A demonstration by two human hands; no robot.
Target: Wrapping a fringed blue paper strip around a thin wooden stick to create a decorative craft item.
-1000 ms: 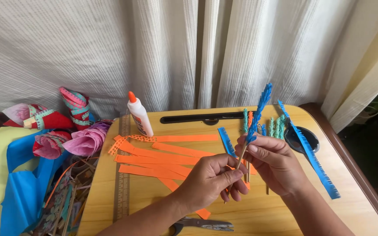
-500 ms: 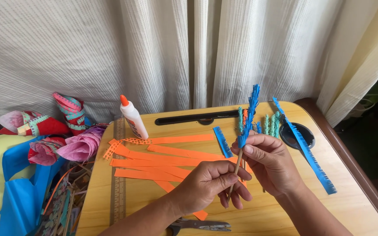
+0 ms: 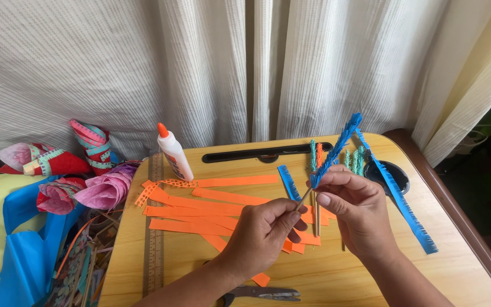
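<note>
Both hands are up over the middle of the wooden table [image 3: 336, 284], working on one thin stick [image 3: 301, 202] wrapped in blue fringe [image 3: 336, 149]. The left hand [image 3: 262, 233] pinches the bare lower end of the stick between thumb and fingertips, so it's closed on it. The right hand [image 3: 356, 213] grips higher up, thumb and forefinger clamped right where the blue fringe starts. The fringed part tilts up and to the right, its tip ending in front of the curtain [image 3: 245, 68].

Under the hands lies a spread of orange strips [image 3: 200, 204], mostly flat on the table, one of them with a punched lacy edge. A short blue strip [image 3: 288, 182] sits just beside the right hand's fingers, and a long blue fringed strip [image 3: 399, 199] runs diagonally along the right side of the table, crossing a dark round recess [image 3: 393, 176]. Behind the hands there are a few finished sticks in teal and orange [image 3: 315, 154], though it's hard to tell exactly how many since the hands cover part of them.

A glue bottle [image 3: 174, 153] with an orange cap stands near the back left of the table. A ruler [image 3: 154, 227] lies along the left edge, and scissors [image 3: 265, 294] rest at the front edge below the left wrist. Off to the left sit paper cones [image 3: 95, 190] in pink and red, plus blue sheet [image 3: 24, 261].
</note>
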